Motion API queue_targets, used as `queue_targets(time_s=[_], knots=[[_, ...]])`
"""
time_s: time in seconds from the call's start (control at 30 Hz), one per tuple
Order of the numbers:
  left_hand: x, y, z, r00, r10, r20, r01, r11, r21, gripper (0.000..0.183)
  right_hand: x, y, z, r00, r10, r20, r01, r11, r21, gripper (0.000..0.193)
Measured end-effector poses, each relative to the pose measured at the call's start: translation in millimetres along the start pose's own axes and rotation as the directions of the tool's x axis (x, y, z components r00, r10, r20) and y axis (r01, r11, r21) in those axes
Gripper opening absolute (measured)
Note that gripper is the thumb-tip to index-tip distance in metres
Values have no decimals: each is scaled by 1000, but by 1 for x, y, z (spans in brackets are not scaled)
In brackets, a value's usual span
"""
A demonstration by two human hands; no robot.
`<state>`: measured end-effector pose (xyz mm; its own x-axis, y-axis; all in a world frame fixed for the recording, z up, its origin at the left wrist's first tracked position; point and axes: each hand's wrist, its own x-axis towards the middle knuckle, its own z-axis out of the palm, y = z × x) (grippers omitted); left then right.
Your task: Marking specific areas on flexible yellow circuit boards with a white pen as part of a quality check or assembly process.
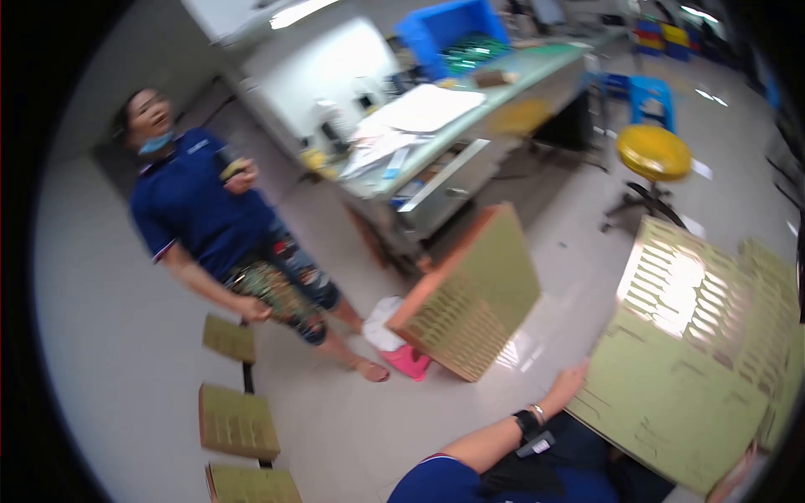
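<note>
A large flat yellow-green panel (671, 386) with rows of shiny oval marks lies tilted across the lower right, over my lap. My left hand (570, 381) is closed on its left edge; the fingertips are partly hidden by the panel. At its lower right corner, my right hand (734, 476) grips the edge and shows only in part. Behind the far right side of this panel, a second similar panel (776, 272) shows. A thick slab (482, 298) of the same green, with orange sides, stands tilted on the floor ahead of me.
To the left stands a person in a blue shirt (205, 205), holding a patterned object. A workbench (520, 80) with an open drawer (444, 189) and blue bin (453, 38) runs behind. Also here: a yellow stool (654, 155), pink bucket (407, 362) and smaller green slabs (239, 419).
</note>
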<state>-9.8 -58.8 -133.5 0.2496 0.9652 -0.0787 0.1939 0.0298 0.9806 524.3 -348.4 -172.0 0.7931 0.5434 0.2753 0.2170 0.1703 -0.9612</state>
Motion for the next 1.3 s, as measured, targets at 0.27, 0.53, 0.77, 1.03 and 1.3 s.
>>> queue_targets(time_s=[0.27,0.53,0.77,1.03,1.3], knots=[[-9,40,-15,987,-152,53,158,981,-114,49,-35,-108,96,990,-111,-87,26,748,-663,32],[-12,46,-13,975,-222,13,222,967,-125,50,-40,-123,103,981,-177,-85,61,687,-724,25],[-10,49,-13,967,-255,1,254,961,-113,52,-37,-147,115,990,-69,-119,-52,609,-792,24],[-9,49,-13,965,-262,32,264,957,-117,52,-39,-164,121,993,-99,-67,-3,543,-840,24],[-7,43,-15,968,-249,33,251,956,-151,53,-43,-186,181,955,-261,138,272,598,-754,32]])
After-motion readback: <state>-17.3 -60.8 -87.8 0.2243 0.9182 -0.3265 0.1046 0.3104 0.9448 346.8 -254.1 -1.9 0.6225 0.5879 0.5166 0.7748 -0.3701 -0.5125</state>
